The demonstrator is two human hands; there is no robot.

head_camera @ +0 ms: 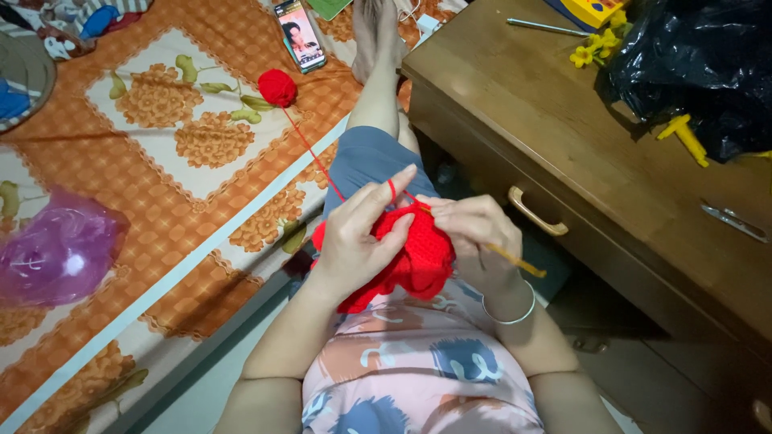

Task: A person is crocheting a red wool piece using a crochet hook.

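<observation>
A red crocheted piece (418, 257) sits between both hands above my lap. My left hand (358, 237) grips its left side, and a red yarn strand (318, 161) loops over the raised index finger. That strand runs up to a red yarn ball (277, 87) lying on the orange flowered bedspread (161, 209). My right hand (474, 233) pinches the piece's upper right edge and holds a yellow-handled crochet hook (519, 262), whose handle sticks out to the right. The hook's tip is hidden in the red work. A silver bangle (515, 309) circles my right wrist.
A wooden drawer unit (595, 161) stands on the right, bearing a black plastic bag (700, 64), yellow flowers (595, 44), a metal needle (547, 28) and scissors (736, 221). A phone (300, 34) lies on the bed. A purple plastic bag (56, 249) rests at left.
</observation>
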